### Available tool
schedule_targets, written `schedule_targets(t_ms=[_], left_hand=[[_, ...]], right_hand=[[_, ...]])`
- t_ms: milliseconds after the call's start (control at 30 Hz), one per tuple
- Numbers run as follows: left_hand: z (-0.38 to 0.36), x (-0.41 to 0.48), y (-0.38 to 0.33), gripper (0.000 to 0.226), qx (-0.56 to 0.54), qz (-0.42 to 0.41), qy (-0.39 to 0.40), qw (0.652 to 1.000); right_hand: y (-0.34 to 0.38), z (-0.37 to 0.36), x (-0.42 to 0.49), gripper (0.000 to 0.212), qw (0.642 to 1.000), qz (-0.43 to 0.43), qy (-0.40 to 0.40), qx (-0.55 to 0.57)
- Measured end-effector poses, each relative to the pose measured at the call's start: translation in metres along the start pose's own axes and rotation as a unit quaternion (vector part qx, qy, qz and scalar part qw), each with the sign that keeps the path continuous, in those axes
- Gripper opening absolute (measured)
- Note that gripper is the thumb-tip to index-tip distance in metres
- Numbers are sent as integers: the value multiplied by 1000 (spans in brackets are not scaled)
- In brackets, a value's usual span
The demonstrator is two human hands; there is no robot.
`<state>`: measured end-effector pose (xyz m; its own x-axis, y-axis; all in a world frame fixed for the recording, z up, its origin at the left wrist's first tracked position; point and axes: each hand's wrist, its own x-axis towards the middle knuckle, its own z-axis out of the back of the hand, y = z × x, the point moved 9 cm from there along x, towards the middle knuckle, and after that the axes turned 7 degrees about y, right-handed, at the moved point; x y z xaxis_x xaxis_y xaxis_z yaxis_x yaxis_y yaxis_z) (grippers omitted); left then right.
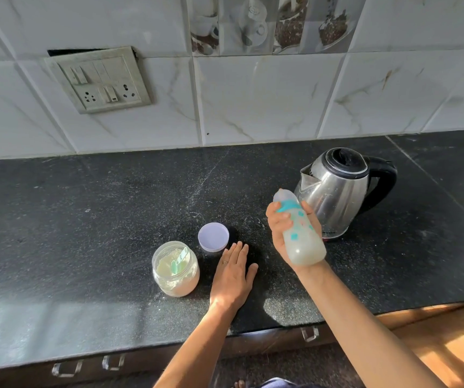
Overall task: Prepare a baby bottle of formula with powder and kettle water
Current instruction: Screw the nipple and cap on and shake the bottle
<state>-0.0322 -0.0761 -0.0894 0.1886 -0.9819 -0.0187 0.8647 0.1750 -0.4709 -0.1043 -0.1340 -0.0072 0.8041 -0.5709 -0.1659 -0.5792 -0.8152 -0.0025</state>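
Head view: a black speckled counter is seen from above, backed by a white tiled wall.
Baby bottle: held off the counter right of centre and tilted, with the teat pointed toward the far left. It is filled with milky white liquid, and a teal collar is fitted below the teat.
Right hand: wrapped around the upper part of the bottle, with fingers and thumb curled round it.
Left hand: laid palm down on the counter, with the fingers straight and relaxed and nothing grasped. A ring is worn on one finger.
Powder jar: stood open just left of the left hand and partly filled with pale powder. A green scoop is left inside.
Lilac cap: set on the counter just beyond the jar, near the left fingertips.
Kettle: made of steel with a black lid and handle, stood at the far right, just behind the bottle, with the spout turned left.
Switch panel: mounted on the wall at the far left.
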Motion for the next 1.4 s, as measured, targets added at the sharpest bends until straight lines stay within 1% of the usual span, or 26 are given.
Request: schedule_targets(t_ms=[67,100,167,233,300,333,367,400,467,533,600,633,667,767,800,867,933,967,1067,1100,1167,1233,1267,1333,1367,1400], left_hand=[[1,0,-1,75,-3,0,-2,1000],[2,0,-1,75,-1,-1,-2,1000],[1,-1,0,71,3,-1,-3,1000],[0,0,1,68,1,1,0,1000],[-1,0,1,72,-4,-1,2,1000],[-1,1,0,73,-4,-2,1,1000],[-1,1,0,74,-4,-3,0,1000],[-1,1,0,73,-2,-3,1,1000],[-1,1,1,66,0,1,0,1000],[-1,1,2,61,0,4,3,1000],[-1,1,1,69,1,2,1,1000],[0,1,0,73,0,1,-1,1000],[0,1,0,75,-1,0,-3,1000],[-1,1,1,72,2,3,-1,1000],[-1,1,1,71,1,4,0,1000],[0,0,0,73,-5,3,1,1000],[2,0,0,67,-7,6,-1,1000],[2,1,0,62,-6,6,-2,1000],[2,0,1,57,-8,5,-1,1000],[2,-1,0,58,-10,5,-1,1000],[1,-1,-1,67,-12,2,2,1000],[1,0,-1,75,-10,0,0,1000],[0,1,0,76,-8,1,-1,1000],[1,1,0,77,-7,3,-3,1000],[1,1,0,78,-9,3,-3,1000],[1,0,0,78,-11,3,-3,1000]], right_hand=[[9,-7,0,41,995,28,26,-93],[10,-11,1,42,995,31,36,-91],[14,-4,-1,46,999,51,-3,-7],[17,1,1,47,997,42,4,66],[8,-7,-1,44,1000,10,16,-16],[14,-6,0,43,997,23,11,-75],[17,-9,-1,43,994,33,12,-103],[18,-10,0,44,995,34,11,-92],[21,0,-2,44,998,51,-17,-11],[16,3,0,41,999,26,-2,30],[8,-2,0,41,999,-1,12,-41],[11,-2,1,41,996,9,13,-83],[11,-6,1,42,996,12,19,-91],[13,3,1,42,999,23,-7,24],[12,6,1,43,999,10,5,52],[3,2,0,43,999,-24,14,17],[6,-5,-1,42,997,-4,21,-68],[9,-8,-1,44,997,8,19,-78],[16,0,-2,47,1000,24,1,5],[14,0,-1,45,1000,7,8,14],[10,2,-1,41,999,-13,3,-48],[15,-3,0,41,994,11,6,-107],[19,1,1,44,995,23,-5,-100],[19,12,-1,47,999,23,-16,-30],[15,14,0,45,1000,0,-1,-1],[10,16,0,43,1000,-21,-8,-7]])
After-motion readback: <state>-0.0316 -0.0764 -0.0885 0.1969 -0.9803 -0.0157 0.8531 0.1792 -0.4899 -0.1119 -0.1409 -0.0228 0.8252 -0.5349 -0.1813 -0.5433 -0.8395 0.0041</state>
